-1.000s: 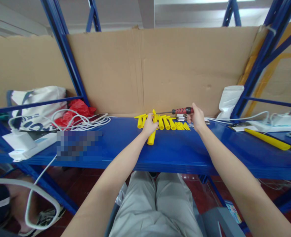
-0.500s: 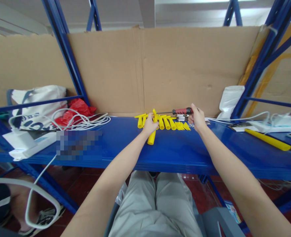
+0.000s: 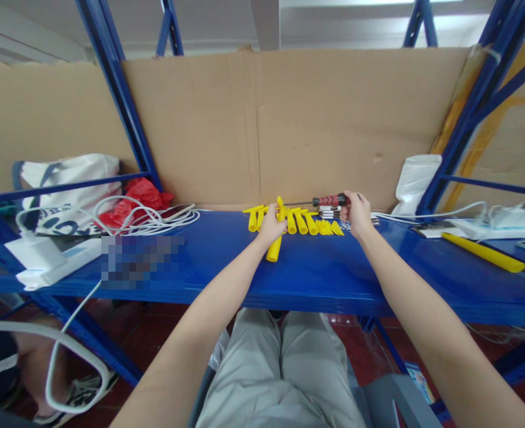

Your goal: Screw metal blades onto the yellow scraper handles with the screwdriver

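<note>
My left hand (image 3: 272, 225) is closed around a yellow plastic handle (image 3: 273, 248), a tube with a narrower top piece standing above my fingers. In my right hand (image 3: 357, 213) is the end of a screwdriver (image 3: 327, 200) with a red and black grip. Its thin shaft lies level and points left, its tip meeting the upper part of the yellow handle. Several similar yellow handles (image 3: 301, 222) lie in a row behind and beside my left hand. Small flat yellow pieces (image 3: 329, 228) and tiny screw-like parts (image 3: 346, 226) lie between my two hands.
A blue shelf table (image 3: 217, 261) carries everything, with a cardboard wall (image 3: 191, 131) behind. White cables (image 3: 155, 223), a red plastic bag (image 3: 141, 199) and a cloth bag (image 3: 70, 196) lie left. A white pouch (image 3: 416, 184), power strip (image 3: 498, 229) and long yellow piece (image 3: 483, 252) lie right.
My right hand's fingers have shifted at the screwdriver's end, and its grip appears turned slightly. My left hand and the yellow handle have stayed almost in place.
</note>
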{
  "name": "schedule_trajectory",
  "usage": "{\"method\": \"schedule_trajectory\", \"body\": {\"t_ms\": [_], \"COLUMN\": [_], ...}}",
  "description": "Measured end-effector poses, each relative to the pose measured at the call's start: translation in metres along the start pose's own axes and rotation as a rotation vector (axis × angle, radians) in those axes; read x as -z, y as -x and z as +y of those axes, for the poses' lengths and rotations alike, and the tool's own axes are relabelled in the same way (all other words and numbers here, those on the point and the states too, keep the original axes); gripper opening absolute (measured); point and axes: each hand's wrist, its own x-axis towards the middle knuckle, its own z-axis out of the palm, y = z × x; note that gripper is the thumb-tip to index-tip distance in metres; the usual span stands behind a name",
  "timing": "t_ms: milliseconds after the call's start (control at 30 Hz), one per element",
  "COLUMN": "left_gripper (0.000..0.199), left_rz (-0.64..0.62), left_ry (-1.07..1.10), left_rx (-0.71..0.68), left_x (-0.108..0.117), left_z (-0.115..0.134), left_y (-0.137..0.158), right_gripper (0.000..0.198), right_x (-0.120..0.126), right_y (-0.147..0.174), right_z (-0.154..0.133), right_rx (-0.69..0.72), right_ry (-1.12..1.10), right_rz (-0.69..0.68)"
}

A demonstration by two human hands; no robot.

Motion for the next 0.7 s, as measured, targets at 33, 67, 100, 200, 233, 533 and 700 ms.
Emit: {"method": "schedule_trajectory", "body": {"t_ms": [33, 67, 100, 200, 233, 533, 700], "left_gripper": [0.054, 0.054, 0.054, 0.053, 0.053, 0.053, 0.054], "left_rz": [-0.001, -0.002, -0.002, -0.003, -0.003, -0.007, 0.002], "left_ry": [0.0, 0.001, 0.001, -0.006, -0.011, -0.002, -0.025], "left_rx": [0.004, 0.008, 0.011, 0.019, 0.023, 0.012, 0.029], "left_x": [-0.0001, -0.0002, -0.0003, -0.0001, 0.0, -0.0001, 0.0006], "left_z": [0.0, 0.0001, 0.0002, 0.0007, 0.0008, 0.0006, 0.001], "left_y": [-0.0001, -0.0002, -0.0002, -0.0001, 0.0, 0.0004, -0.0001], "right_gripper": [0.032, 0.031, 0.031, 0.037, 0.039, 0.031, 0.037], "right_x": [-0.0003, -0.0005, -0.0005, 0.0007, 0.0013, -0.0003, 0.002], "right_y": [-0.0002, -0.0003, -0.0003, 0.0003, 0.0005, -0.0008, 0.0005], "right_z": [-0.0005, -0.0008, -0.0009, 0.0003, 0.0009, 0.0009, 0.002], "right_rx": [-0.01, -0.022, -0.028, -0.007, 0.004, 0.006, 0.0], "right_ry": [-0.006, -0.011, -0.013, 0.003, 0.004, -0.019, -0.008], "right_rz": [0.004, 0.011, 0.015, -0.005, -0.022, 0.003, -0.053]}}
